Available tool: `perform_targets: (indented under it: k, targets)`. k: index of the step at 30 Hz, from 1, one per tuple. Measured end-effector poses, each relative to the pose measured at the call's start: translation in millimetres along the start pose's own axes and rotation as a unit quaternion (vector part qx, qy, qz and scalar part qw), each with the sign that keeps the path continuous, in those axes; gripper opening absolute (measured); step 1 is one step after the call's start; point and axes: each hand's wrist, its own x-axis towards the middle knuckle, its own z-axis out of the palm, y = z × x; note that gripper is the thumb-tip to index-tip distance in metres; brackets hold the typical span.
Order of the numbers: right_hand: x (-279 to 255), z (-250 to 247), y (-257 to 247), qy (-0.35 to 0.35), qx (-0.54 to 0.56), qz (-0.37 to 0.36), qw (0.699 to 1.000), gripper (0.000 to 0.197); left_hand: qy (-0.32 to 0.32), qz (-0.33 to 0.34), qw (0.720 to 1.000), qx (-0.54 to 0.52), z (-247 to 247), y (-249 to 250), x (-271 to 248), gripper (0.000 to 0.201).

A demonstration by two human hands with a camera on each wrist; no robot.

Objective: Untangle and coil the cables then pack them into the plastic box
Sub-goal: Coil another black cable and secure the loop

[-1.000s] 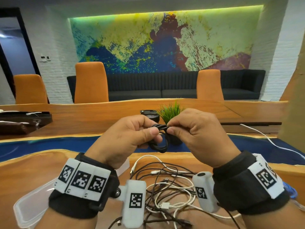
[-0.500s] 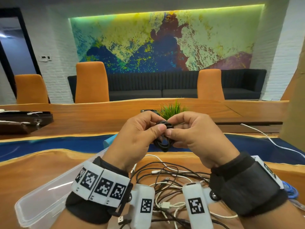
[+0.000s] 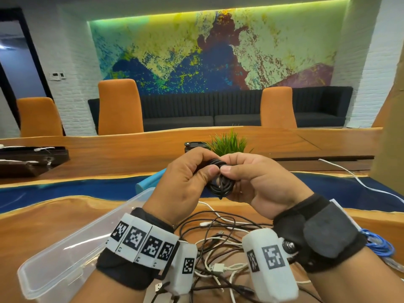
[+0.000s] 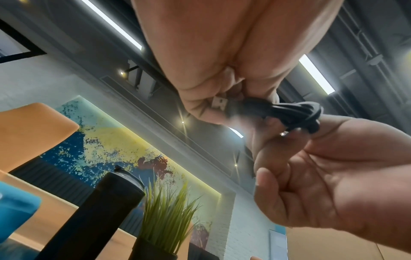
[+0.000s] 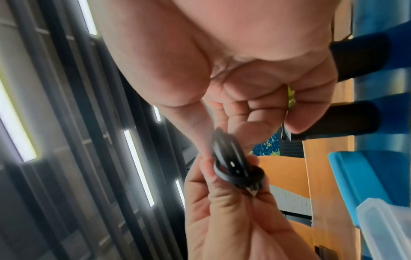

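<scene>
A small coil of black cable (image 3: 220, 182) hangs in the air above the table, held by both hands. My left hand (image 3: 192, 171) pinches its top from the left, thumb in front. My right hand (image 3: 242, 173) pinches the same spot from the right. The left wrist view shows the black cable (image 4: 286, 114) bundled between the fingers, a metal USB plug (image 4: 219, 102) sticking out by the left fingers. The right wrist view shows the coil (image 5: 233, 161) blurred between both hands. A tangle of black and white cables (image 3: 218, 241) lies on the table below. The clear plastic box (image 3: 65, 250) stands at the lower left.
A blue cable coil (image 3: 378, 243) lies at the right, past my right wrist. A white cable (image 3: 354, 180) runs across the table's blue strip. A potted grass plant (image 3: 229, 143) and a black cylinder (image 4: 106, 209) stand behind the hands. A blue lid (image 3: 148, 182) lies by the box.
Both hands have drawn closer together and turned, wrists rolling inward. The black coil has been bunched tighter between the thumbs and hangs lower.
</scene>
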Motion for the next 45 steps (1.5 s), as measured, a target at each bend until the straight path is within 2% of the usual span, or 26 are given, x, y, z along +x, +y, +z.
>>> perform_targets:
  k: [4, 6, 8, 10, 14, 18, 24, 27, 30, 35, 38, 41, 45]
  targets:
    - [0.8, 0.3, 0.4, 0.005, 0.006, 0.000, 1.000, 0.012, 0.003, 0.003, 1.000, 0.008, 2.0, 1.2, -0.4, 0.017]
    - [2.1, 0.8, 1.7, 0.024, 0.008, -0.011, 1.000, 0.014, 0.004, -0.028, 1.000, 0.000, 3.0, 0.6, 0.1, 0.014]
    - [2.7, 1.1, 0.1, 0.052, -0.004, -0.035, 0.998, 0.020, -0.002, -0.085, 0.995, -0.051, 4.0, 5.3, 0.0, 0.013]
    - [1.6, 0.9, -4.1, 0.069, -0.014, -0.061, 0.996, 0.023, -0.018, -0.125, 0.989, -0.081, 4.3, 9.8, 0.0, 0.020]
    - [-2.0, 0.1, -10.0, 0.082, -0.037, -0.090, 0.992, 0.024, -0.035, -0.137, 0.986, -0.092, 6.2, 14.1, -1.0, 0.021]
    - [0.8, 3.7, -6.5, 0.120, -0.071, -0.108, 0.984, 0.026, -0.001, -0.189, 0.970, -0.150, 6.8, 11.5, 0.0, 0.019]
    - [9.8, 9.4, 6.6, 0.140, -0.017, -0.092, 0.986, 0.027, -0.009, -0.248, 0.942, -0.227, 3.1, 6.9, 1.5, 0.021]
    - [11.1, 6.9, 7.0, 0.131, 0.047, -0.065, 0.988, 0.026, 0.005, -0.239, 0.919, -0.313, 2.2, 4.2, 0.9, 0.027]
    - [11.7, 1.8, 5.4, 0.120, 0.103, -0.032, 0.987, 0.030, 0.011, -0.200, 0.917, -0.344, 5.9, 1.1, -0.2, 0.033]
    - [11.1, -3.7, 3.6, 0.093, 0.118, -0.006, 0.989, 0.039, -0.005, -0.136, 0.939, -0.317, 9.3, -2.3, -1.0, 0.040]
    - [9.9, -4.5, 3.9, 0.075, 0.104, -0.004, 0.992, 0.033, -0.015, -0.108, 0.964, -0.243, 4.8, -1.2, -0.8, 0.037]
    - [8.8, -0.9, 6.6, 0.050, 0.070, -0.004, 0.996, 0.027, -0.032, -0.102, 0.980, -0.169, 3.1, 0.6, -0.2, 0.033]
    - [7.1, 0.0, 5.9, 0.038, 0.010, -0.029, 0.999, 0.029, -0.026, -0.110, 0.984, -0.136, 11.3, 2.5, -0.1, 0.027]
